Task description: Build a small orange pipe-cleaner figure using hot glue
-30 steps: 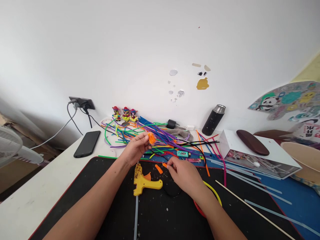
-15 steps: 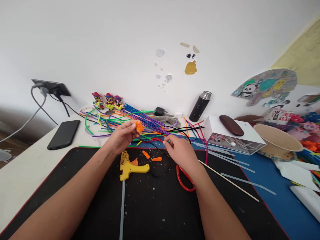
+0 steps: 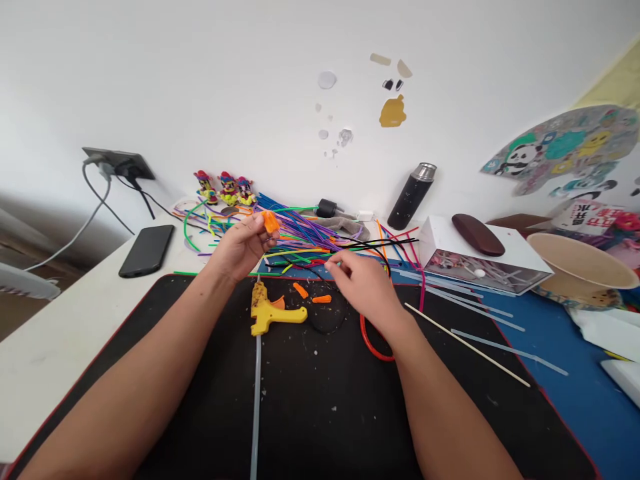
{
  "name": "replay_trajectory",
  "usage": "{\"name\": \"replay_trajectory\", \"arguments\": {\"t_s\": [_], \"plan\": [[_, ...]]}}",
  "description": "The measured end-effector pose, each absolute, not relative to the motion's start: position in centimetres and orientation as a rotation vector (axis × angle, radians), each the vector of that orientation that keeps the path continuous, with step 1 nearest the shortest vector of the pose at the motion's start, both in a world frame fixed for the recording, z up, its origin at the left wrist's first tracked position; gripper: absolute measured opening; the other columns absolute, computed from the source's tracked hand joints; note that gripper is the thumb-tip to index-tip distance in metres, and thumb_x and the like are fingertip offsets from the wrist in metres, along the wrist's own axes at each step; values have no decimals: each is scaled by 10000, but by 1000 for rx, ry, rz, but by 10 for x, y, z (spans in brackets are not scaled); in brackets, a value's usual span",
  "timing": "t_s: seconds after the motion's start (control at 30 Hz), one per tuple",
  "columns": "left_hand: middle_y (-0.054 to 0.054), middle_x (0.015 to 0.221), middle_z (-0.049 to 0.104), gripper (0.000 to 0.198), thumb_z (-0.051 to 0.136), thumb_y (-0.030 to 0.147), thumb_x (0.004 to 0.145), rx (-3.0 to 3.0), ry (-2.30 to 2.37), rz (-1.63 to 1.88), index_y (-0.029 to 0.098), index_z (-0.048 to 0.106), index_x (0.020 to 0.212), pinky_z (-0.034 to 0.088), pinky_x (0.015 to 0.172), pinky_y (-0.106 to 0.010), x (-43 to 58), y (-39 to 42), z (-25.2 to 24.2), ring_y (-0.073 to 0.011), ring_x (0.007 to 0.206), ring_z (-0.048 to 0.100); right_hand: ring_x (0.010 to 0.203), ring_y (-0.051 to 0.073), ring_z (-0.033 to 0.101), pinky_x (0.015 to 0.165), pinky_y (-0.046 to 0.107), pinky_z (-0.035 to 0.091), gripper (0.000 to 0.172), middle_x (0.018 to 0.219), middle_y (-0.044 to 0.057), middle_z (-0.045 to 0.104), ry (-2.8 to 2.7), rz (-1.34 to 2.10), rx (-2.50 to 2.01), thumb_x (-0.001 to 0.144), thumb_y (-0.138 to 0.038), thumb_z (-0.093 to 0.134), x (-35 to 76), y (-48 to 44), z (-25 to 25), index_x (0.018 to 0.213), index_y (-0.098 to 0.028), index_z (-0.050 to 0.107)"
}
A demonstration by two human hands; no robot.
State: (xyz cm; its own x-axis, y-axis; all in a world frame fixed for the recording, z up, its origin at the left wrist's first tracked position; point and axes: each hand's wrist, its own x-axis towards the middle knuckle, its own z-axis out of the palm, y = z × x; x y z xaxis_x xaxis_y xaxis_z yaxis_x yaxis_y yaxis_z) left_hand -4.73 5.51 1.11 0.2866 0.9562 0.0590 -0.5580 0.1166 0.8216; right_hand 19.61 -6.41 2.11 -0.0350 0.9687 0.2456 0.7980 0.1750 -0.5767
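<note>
My left hand (image 3: 239, 248) is raised over the back edge of the black mat, its thumb and fingers pinching a small fuzzy orange piece (image 3: 271, 223). My right hand (image 3: 365, 285) hovers to the right with curled fingers; whatever they may hold is hidden. Between and below the hands, a yellow glue gun (image 3: 270, 315) lies on the mat, a long translucent glue stick (image 3: 257, 400) running out of its back. Beside it rest two more orange pieces, one slanted (image 3: 301, 290) and one level (image 3: 321, 299). Partly under my right wrist shows a red looped handle (image 3: 369, 345).
Colourful pipe cleaners (image 3: 305, 230) pile up along the wall, near small figurines (image 3: 227, 188) and a black flask (image 3: 413, 197). A phone (image 3: 147, 251) lies left. To the right are a white box (image 3: 530, 260), a bowl (image 3: 583, 267), loose glue sticks (image 3: 510, 350) and a wooden stick (image 3: 467, 345).
The view has tilted down and shifted left, so the scene sits differently. My left hand has lifted the orange piece slightly and turned it. My right hand keeps its curled pose.
</note>
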Motion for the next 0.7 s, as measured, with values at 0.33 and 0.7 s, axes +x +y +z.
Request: {"name": "replay_trajectory", "arguments": {"t_s": [0.33,0.7], "plan": [[-31,770,756,185,680,339,985,697,561,1432,206,718,861,562,599,-217,-77,66,32,-139,675,695,612,160,582,600,283,388,307,685,-15,645,-1669,493,-1512,1007,-493,618,191,-61,10,1029,-213,743],[-22,796,755,143,796,307,887,756,555,1277,185,720,882,547,620,-214,-54,58,18,-134,689,706,1110,310,648,922,415,504,574,1170,136,688,-2461,367,-1462,953,-578,705,116,-85,-6,1343,-160,654]]}}
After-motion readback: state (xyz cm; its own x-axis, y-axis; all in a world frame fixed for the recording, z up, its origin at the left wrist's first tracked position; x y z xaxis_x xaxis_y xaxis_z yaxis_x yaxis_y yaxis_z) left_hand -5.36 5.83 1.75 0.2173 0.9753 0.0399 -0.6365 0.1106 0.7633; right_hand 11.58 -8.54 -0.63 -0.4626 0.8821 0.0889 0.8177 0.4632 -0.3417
